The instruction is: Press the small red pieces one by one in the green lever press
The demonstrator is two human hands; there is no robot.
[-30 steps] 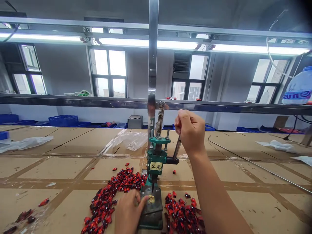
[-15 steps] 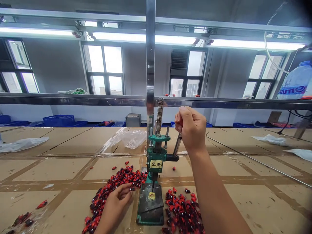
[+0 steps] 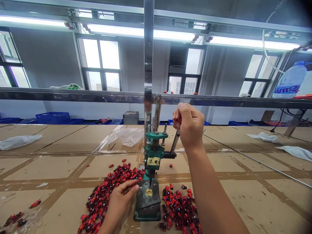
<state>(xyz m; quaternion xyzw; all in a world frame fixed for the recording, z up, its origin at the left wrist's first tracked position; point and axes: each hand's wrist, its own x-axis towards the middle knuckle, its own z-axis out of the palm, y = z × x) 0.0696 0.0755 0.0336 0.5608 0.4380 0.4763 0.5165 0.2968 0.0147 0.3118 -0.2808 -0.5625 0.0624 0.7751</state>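
Note:
A green hand press (image 3: 153, 152) stands upright, with a spring on top and a paper label reading "2#". My right hand (image 3: 190, 125) is closed around its lever at the right side. Under the press's thin pin, a small yellow nest (image 3: 149, 193) sits on the dark base plate. My left hand (image 3: 122, 198) is at the left edge of that base, thumb and forefinger brought together at the tips. The small red-and-black part between them is mostly hidden by the fingers. A heap of small red-and-black parts (image 3: 99, 195) lies beside and behind this hand.
Another pile of red-and-black parts (image 3: 179, 204) lies right of the press. A metal post (image 3: 148, 48) rises behind it, joined to a crossbar (image 3: 104, 96). Clear plastic film (image 3: 129, 136) and a thin rod (image 3: 243, 154) lie on the cardboard-covered table (image 3: 68, 167).
My left hand has moved from the left heap toward the press base, and the dark part at its fingertips is now hidden. My right hand stays on the lever. The view has shifted slightly.

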